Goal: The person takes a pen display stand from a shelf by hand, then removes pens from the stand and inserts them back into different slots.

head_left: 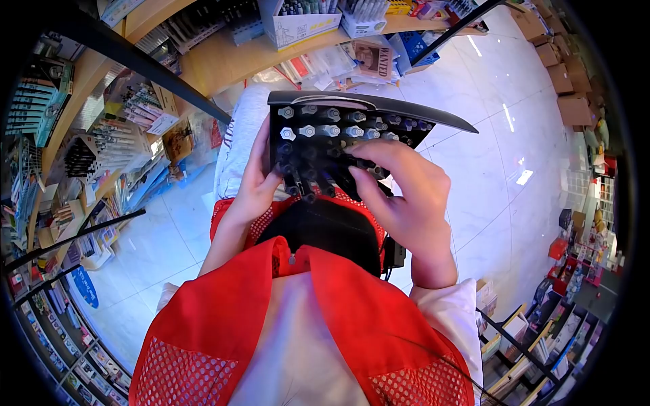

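A black box (379, 105) with a raised dark flap is held up in front of my chest, packed with rows of pens (330, 130) whose light and dark ends face me. My left hand (252, 189) grips the box's left side, the thumb near the lower pens. Over the right part of the box, my right hand (413, 193) bends its index finger and thumb around a dark pen in the lower rows. Part of that pen is hidden by the fingers. Several dark pens at the lower left jut out further than the others and look blurred.
A wooden shelf (217, 64) curves along the front and left with boxes of pens and stationery packets. Dark metal bars (169, 78) cross the left side. Cardboard boxes (575, 111) line the far right. Racks of goods stand at both lower corners, around a pale tiled floor (497, 196).
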### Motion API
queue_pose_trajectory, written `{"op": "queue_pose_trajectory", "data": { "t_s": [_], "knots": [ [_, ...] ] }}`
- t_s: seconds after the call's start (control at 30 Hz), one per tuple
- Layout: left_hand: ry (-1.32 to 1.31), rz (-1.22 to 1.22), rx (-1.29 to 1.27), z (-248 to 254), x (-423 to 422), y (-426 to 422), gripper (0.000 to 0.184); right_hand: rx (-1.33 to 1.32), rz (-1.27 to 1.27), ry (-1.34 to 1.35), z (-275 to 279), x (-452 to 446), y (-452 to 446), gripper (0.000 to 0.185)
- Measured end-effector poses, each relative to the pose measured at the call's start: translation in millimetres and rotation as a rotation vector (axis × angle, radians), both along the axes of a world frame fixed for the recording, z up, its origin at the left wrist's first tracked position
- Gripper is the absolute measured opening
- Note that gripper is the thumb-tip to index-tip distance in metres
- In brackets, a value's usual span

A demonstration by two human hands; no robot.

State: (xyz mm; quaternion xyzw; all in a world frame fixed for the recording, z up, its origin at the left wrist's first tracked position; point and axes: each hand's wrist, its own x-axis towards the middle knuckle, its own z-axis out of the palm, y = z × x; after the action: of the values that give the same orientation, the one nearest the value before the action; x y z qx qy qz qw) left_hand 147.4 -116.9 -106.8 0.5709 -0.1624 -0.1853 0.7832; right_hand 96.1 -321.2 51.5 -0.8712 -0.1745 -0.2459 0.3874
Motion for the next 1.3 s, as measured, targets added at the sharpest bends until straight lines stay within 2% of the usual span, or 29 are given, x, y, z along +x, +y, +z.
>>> {"op": "queue_pose_trajectory", "data": {
  "t_s": [0.17,0.3,0.4,0.57,0.67,0.77,0.87,0.97,1.07,1.1,1.2,1.3],
  "knots": [
    [-0.050,0.088,0.019,7.9,0.2,-5.2,0.052,-0.070,0.050,0.002,-0.8,1.3,3.7,0.022],
    [0.056,0.107,-0.015,7.4,0.3,-2.2,0.051,-0.145,0.009,0.020,2.5,-1.2,6.1,0.023],
    [0.049,0.051,0.013,12.3,4.0,-0.5,0.076,-0.177,-0.003,0.045,3.6,-0.6,7.5,0.023],
    [0.011,0.061,0.056,13.9,3.1,-1.9,0.076,-0.189,0.056,0.131,3.2,4.3,13.2,0.022],
    [-0.012,0.053,0.067,27.2,1.5,-2.8,0.076,-0.130,-0.003,0.214,0.6,4.4,14.9,0.018],
    [0.049,0.219,-0.029,32.9,-2.9,-16.2,0.066,-0.122,-0.035,0.360,-0.5,6.9,12.8,0.012],
    [0.096,0.163,0.043,23.8,-2.5,-9.9,0.063,-0.105,-0.052,0.346,0.4,7.1,14.9,0.011],
    [0.093,0.130,0.046,27.4,-0.8,-10.8,0.062,-0.041,-0.070,0.124,0.5,5.0,9.2,0.013],
    [0.105,0.066,0.091,27.0,1.0,-6.7,0.063,-0.054,-0.208,-0.086,9.0,10.6,0.0,0.014],
    [0.064,0.074,0.087,24.7,0.9,-8.1,0.064,-0.156,-0.207,-0.167,9.2,16.5,-4.0,0.014],
    [-0.011,0.079,0.081,20.6,0.9,-10.7,0.067,-0.357,-0.175,-0.114,4.7,23.5,-8.6,0.015],
    [-0.006,0.070,0.075,29.8,0.0,-11.6,0.071,-0.434,-0.259,-0.024,4.9,22.3,0.0,0.011]
  ]
}}
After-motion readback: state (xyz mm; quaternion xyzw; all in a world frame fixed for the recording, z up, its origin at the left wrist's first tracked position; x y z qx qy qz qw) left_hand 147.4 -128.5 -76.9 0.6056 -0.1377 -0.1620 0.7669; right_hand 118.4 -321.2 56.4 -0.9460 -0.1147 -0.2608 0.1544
